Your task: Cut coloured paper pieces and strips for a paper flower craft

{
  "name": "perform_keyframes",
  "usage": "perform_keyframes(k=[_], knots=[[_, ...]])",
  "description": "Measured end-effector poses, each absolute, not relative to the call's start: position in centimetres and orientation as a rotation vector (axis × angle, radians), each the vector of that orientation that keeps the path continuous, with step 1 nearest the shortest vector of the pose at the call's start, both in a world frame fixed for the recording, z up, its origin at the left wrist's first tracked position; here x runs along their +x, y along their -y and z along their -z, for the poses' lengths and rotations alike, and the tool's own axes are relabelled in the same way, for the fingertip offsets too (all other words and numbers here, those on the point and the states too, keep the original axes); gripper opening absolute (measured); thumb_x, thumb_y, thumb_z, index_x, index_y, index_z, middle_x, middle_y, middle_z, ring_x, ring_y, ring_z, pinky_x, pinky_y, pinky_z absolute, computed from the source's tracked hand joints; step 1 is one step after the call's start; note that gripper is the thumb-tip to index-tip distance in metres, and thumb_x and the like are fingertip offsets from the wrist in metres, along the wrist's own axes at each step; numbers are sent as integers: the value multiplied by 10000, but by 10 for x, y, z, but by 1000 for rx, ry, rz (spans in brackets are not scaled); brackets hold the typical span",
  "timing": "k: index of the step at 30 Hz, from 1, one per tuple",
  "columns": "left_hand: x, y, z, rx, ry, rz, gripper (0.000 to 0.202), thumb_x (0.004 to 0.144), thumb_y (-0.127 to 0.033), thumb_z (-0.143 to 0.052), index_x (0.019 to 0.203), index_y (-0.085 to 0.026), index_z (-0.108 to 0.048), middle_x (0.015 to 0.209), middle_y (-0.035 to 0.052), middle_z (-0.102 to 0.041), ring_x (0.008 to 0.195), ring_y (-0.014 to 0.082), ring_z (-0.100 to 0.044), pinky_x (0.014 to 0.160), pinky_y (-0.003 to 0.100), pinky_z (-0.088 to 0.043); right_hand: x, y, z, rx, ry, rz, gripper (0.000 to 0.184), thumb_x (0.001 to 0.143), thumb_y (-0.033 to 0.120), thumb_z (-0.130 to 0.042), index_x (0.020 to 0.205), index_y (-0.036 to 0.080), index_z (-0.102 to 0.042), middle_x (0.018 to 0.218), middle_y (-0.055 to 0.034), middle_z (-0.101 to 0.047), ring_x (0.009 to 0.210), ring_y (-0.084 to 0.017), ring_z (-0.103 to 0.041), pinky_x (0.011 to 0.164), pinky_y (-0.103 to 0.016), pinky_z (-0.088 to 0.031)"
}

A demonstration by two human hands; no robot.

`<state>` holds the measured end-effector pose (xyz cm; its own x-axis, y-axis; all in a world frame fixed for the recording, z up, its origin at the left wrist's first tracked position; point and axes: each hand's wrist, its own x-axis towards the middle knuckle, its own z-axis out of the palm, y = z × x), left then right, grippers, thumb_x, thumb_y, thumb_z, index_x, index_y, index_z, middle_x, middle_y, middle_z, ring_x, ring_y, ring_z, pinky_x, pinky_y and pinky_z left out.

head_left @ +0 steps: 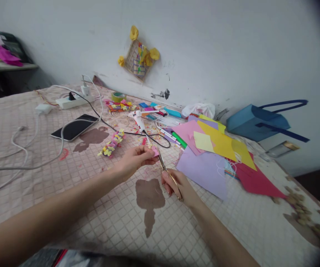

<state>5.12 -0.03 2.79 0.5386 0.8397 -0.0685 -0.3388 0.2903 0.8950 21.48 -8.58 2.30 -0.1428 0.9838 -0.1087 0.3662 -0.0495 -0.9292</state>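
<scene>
In the middle of the head view, my left hand (pixel 137 158) pinches a small piece of pink paper (pixel 155 151) between thumb and fingers. My right hand (pixel 178 183) is wrapped round the handles of a pair of scissors (pixel 162 163), their blades pointing up and left at the paper's edge. Whether the blades touch the paper is too small to tell. Just left of my left hand lies a strip of yellow, pink and purple paper flowers (pixel 112 143). Beyond both hands a white glue gun (pixel 138 120) rests among paper scraps.
A tablet (pixel 75 128) and power strip (pixel 73 101) with cables lie left on the quilted cloth (pixel 106 215). Coloured paper sheets (pixel 204 170) spread out at right, beside a green marker (pixel 179 139). A blue bag (pixel 257 122) and a glass jar (pixel 282 149) are near the wall.
</scene>
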Motion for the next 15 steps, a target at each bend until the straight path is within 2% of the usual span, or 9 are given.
perform_keyframes(k=[15], knots=[[52,0,-24,954,-618,-853,190,700,-236,-689,706,-117,-541,723,19,-616,711,103,-594,728,259,-460,214,85,-17,-1471,1489,-1233,416,823,546,-421,649,173,-476,392,70,-403,351,-73,-377,383,-190,-290]])
